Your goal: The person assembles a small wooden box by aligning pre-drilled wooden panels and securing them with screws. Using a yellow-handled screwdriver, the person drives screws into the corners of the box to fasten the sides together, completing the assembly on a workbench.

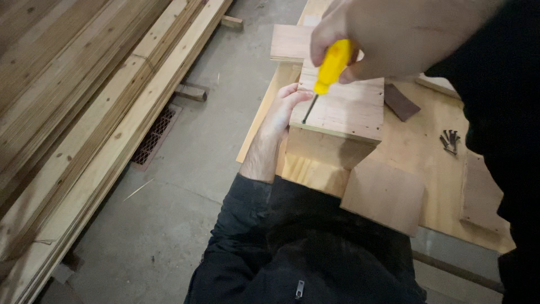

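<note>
The right hand (388, 39) is closed around the yellow plastic handle of a screwdriver (331, 67), whose thin dark shaft slants down and to the left until its tip meets the top face of a pale square wooden board (346, 110), near that board's left edge. The left hand (284, 110) lies against the same left edge, fingers curled onto the board's rim close beside the screwdriver tip; the grip looks like a light hold on the wood, thumb hidden. The board sits on top of a boxy wooden assembly (320, 152) standing on the light plywood worktop (427, 157). A loose square wooden panel (385, 194) leans at the worktop's near edge. A small heap of dark screws (450, 141) lies to the right, well apart from both hands, and a dark brown rectangular piece (400, 102) lies just beside the board's right side. Long pale timber planks (84, 112) are stacked on the concrete floor (197, 169) at left.
</note>
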